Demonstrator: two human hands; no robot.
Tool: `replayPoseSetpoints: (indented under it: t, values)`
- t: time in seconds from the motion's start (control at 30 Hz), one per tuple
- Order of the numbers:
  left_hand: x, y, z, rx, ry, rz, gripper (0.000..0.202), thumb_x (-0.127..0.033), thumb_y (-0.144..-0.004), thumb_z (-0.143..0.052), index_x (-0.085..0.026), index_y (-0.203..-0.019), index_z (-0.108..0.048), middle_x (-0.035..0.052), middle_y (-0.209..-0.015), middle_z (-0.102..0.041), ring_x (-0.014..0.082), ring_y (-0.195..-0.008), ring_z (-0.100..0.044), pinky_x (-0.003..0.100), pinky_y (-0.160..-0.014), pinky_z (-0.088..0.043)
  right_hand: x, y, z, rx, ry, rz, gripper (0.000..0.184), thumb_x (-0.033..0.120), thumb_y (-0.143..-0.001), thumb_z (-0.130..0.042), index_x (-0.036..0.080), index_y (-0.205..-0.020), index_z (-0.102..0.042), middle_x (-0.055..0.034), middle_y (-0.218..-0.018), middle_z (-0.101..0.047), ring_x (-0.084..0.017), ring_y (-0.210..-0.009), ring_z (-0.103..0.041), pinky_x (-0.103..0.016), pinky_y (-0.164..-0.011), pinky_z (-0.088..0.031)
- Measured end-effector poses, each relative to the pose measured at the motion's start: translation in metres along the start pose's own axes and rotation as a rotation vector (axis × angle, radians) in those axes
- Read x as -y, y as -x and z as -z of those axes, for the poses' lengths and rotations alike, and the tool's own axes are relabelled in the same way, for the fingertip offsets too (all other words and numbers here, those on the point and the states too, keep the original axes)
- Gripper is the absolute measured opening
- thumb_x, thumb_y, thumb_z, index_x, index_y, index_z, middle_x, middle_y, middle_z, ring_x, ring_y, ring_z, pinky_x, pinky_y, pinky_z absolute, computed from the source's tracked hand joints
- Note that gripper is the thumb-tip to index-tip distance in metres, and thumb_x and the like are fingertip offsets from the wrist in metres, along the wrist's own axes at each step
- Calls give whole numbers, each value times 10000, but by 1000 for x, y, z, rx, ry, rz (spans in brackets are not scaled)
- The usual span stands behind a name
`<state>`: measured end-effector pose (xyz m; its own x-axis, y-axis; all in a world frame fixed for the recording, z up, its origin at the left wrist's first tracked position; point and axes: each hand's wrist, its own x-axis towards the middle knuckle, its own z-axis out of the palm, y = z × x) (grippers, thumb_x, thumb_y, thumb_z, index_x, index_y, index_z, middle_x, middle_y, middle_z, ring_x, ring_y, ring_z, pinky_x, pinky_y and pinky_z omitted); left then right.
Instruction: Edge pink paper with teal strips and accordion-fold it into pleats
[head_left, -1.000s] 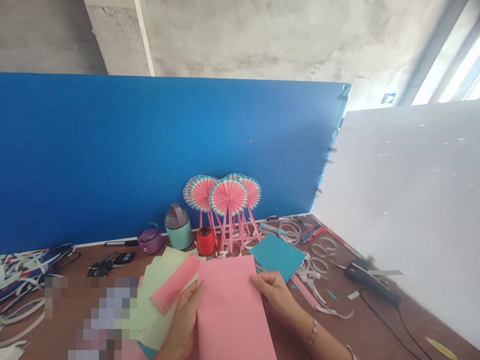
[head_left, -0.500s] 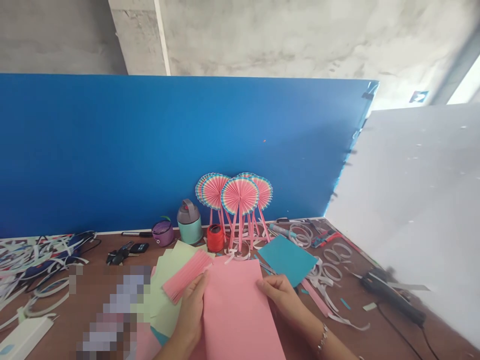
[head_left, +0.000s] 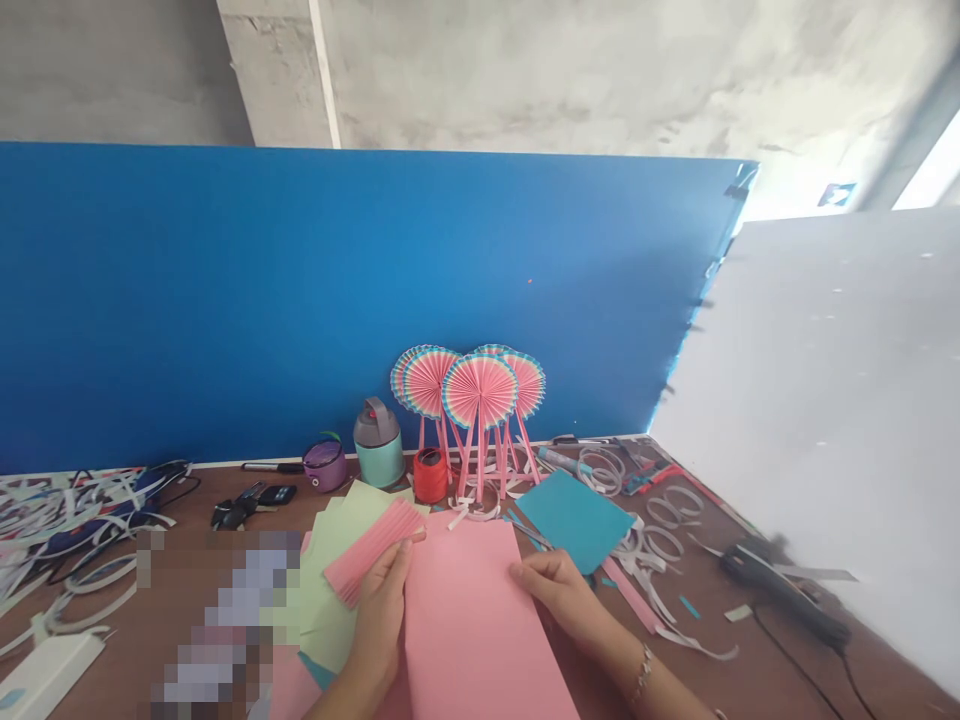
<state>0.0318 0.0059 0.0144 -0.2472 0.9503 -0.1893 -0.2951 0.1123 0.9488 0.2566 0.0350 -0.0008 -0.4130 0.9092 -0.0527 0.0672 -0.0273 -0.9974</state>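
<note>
A sheet of pink paper (head_left: 480, 620) lies between my hands in the lower middle of the view. My left hand (head_left: 384, 605) grips its left edge, thumb on top; the fingers beneath are hidden. At its upper right corner my right hand (head_left: 559, 595) pinches the edge between thumb and fingers. A pleated pink paper strip (head_left: 375, 550) rests at my left fingertips, over pale green sheets (head_left: 330, 580). Just beyond my right hand is a blue paper square (head_left: 576, 520), with scissors (head_left: 534, 536) partly showing beside it.
Pink folding fans (head_left: 480, 392) stand against the blue partition (head_left: 300, 280). Near them are a red spool (head_left: 430, 476), a teal flask (head_left: 379, 450) and a purple container (head_left: 325, 466). A corded black glue gun (head_left: 784, 590) and paper scraps lie right; tangled strips (head_left: 82, 510) lie left.
The pink sheet has shifted very slightly in my hands, its top left corner now flatter. Both hands keep nearly the same places.
</note>
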Motion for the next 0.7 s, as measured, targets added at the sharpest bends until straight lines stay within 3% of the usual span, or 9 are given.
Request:
replayPoseSetpoints:
  t: [0.23, 0.43, 0.7]
  values:
    - [0, 1, -2, 151, -65, -18, 482, -606, -660, -625, -136, -740, -698, 47, -673, -683, 211, -682, -600, 317, -692, -444, 7, -1, 5, -138, -48, 40, 564, 631, -701, -582, 178, -479, -330, 51, -505, -271, -66, -495, -210, -229, -466, -164]
    - [5, -2, 0, 109, -158, -115, 473, -619, -645, -630, -151, -578, -610, -16, -540, -552, 159, -596, -497, 268, -607, -386, 11, -1, 4, -141, -55, 40, 573, 634, -677, -599, 176, -467, -329, 48, -514, -267, -67, -496, -210, -234, -472, -162]
    - [6, -4, -2, 182, -264, -119, 529, -657, -648, -599, -192, -468, -422, -67, -493, -336, 105, -534, -310, 240, -537, -262, 9, -1, 6, -226, -105, 33, 511, 589, -696, -608, 150, -486, -452, 38, -518, -311, -83, -524, -252, -230, -493, -213]
